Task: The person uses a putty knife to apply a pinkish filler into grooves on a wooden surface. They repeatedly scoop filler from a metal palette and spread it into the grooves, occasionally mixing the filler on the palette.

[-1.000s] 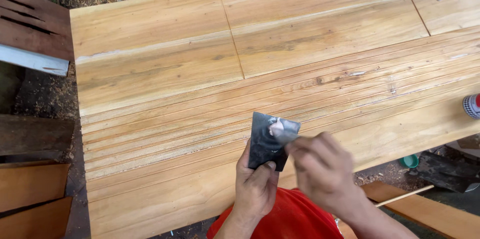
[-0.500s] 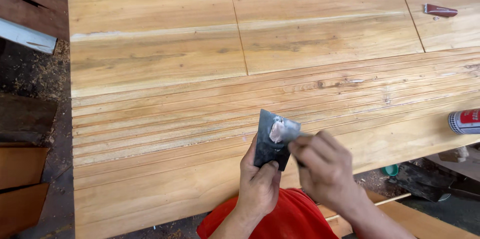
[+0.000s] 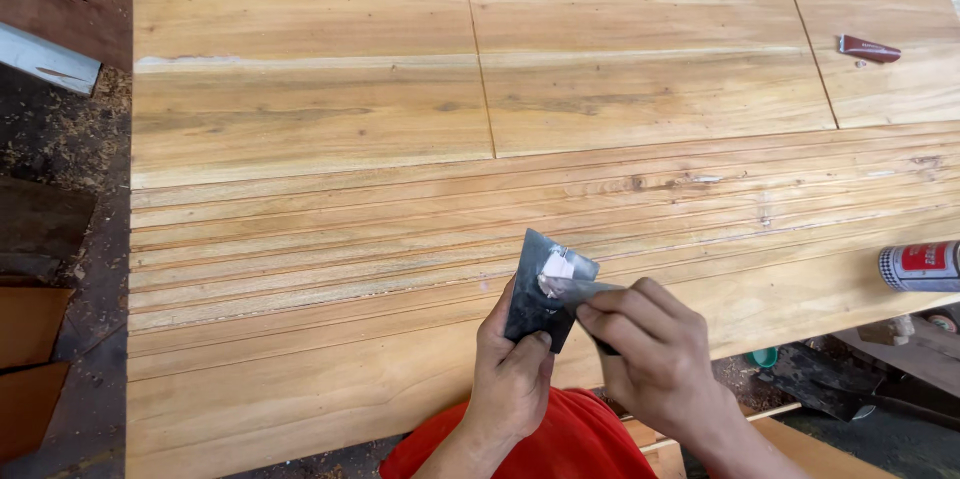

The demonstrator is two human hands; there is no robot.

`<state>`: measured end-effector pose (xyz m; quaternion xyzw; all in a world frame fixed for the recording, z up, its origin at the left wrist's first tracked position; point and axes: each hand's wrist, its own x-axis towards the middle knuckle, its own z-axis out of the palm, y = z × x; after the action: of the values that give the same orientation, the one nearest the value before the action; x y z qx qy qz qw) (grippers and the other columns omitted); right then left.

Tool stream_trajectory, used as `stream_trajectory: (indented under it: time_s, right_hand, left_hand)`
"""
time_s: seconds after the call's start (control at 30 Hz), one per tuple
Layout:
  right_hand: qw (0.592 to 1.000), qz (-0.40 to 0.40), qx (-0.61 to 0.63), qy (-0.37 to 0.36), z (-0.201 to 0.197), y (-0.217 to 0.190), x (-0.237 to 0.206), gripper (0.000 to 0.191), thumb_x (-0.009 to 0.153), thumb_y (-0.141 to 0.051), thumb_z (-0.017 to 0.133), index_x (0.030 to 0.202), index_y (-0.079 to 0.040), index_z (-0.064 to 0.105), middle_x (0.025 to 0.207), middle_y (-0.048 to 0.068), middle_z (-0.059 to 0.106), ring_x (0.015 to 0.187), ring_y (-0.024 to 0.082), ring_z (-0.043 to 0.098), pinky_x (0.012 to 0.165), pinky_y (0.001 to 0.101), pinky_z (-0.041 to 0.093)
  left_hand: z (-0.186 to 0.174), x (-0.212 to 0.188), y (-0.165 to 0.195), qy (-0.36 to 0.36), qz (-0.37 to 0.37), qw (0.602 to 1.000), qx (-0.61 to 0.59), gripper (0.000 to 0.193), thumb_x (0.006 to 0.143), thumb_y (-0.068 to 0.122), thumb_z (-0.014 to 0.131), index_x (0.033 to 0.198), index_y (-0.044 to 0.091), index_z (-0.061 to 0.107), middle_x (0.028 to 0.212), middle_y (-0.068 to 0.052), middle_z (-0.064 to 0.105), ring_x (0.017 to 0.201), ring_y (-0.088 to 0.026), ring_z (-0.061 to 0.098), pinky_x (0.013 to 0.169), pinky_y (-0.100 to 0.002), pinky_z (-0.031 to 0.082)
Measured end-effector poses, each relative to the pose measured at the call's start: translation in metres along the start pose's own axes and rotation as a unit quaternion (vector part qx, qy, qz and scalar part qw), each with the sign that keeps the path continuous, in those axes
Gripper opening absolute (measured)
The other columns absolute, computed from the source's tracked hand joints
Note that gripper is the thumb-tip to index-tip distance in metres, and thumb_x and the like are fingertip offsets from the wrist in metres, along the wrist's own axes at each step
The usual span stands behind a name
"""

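Grooved wooden panel (image 3: 400, 199) under both hands: left hand (image 3: 515, 379) pinches a dark scraper (image 3: 545, 289) bearing pale putty (image 3: 555, 269); right hand (image 3: 650, 359) grips a second blade (image 3: 580, 289) against it. Putty could drop onto clean wood if scraped carelessly.

A cylindrical spray can with a red-and-white printed label and a silver metal end (image 3: 920, 266) lies on its side at the right edge of the pale wooden tabletop (image 3: 310, 109), on the near grooved board. Its label wraps the body, red with white bands. No signs or screens show.
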<state>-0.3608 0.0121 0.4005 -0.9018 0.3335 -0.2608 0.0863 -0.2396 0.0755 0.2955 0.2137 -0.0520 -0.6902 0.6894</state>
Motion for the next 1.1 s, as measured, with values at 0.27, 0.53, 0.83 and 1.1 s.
stream_trajectory:
  time_s: [0.27,0.53,0.83,1.1]
  right_hand:
    - [0.999,0.011,-0.039,0.026,0.0,0.001,0.001,0.025,0.065,0.009,0.072,0.087,-0.002,0.071,0.091,0.008,0.071,0.072,0.025,0.063,0.061,0.0357,0.051]
    - [0.999,-0.012,-0.033,0.027,0.005,0.007,-0.009,0.021,0.068,0.013,0.07,0.083,-0.002,0.068,0.092,0.009,0.073,0.074,0.022,0.065,0.059,0.0332,0.052]
    - [1.0,0.001,0.007,-0.019,0.007,0.003,-0.009,0.02,0.068,0.012,0.069,0.084,0.0,0.068,0.093,0.009,0.073,0.076,0.022,0.067,0.061,0.0339,0.054]
    - [0.999,-0.021,0.032,-0.039,0.009,-0.003,0.001,0.026,0.064,0.01,0.073,0.087,0.0,0.07,0.09,0.011,0.07,0.07,0.024,0.065,0.058,0.0348,0.054]
  left_hand:
    - [-0.004,0.001,-0.003,0.003,-0.011,1.0,-0.002,0.079,0.078,-0.021,0.034,0.155,-0.002,0.044,0.122,-0.01,0.063,0.1,-0.011,0.057,0.09,-0.026,0.046]
    - [-0.004,0.002,0.002,-0.004,-0.007,1.0,-0.022,0.086,0.078,-0.021,0.034,0.16,0.002,0.041,0.125,-0.01,0.062,0.088,-0.01,0.051,0.069,-0.024,0.041]
    - [0.005,0.005,0.006,-0.028,0.023,0.998,-0.06,0.09,0.075,-0.023,0.033,0.162,0.001,0.035,0.129,-0.011,0.057,0.112,-0.016,0.056,0.098,-0.031,0.047]
    - [0.005,0.002,0.003,0.008,-0.014,0.999,-0.039,0.091,0.07,-0.022,0.03,0.157,0.004,0.035,0.13,-0.009,0.058,0.119,-0.014,0.058,0.103,-0.027,0.048]
